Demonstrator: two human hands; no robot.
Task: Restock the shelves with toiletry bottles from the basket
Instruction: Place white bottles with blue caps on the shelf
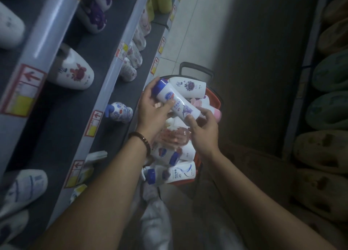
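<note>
Fingers of the left hand point(150, 108) curl round the blue-capped bottle point(176, 100) below its cap; the right hand point(204, 130) seems to pinch its base. Held just above the basket point(215, 99), it looks rigid, smooth, light: grasp mid-body.

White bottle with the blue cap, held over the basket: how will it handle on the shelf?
The white bottle looks like rigid plastic, glossy and rounded, so probably slightly slippery; the left hand and right hand both hold it. Lying sideways it would likely roll; upright, tall and narrow, it might tip.
</note>
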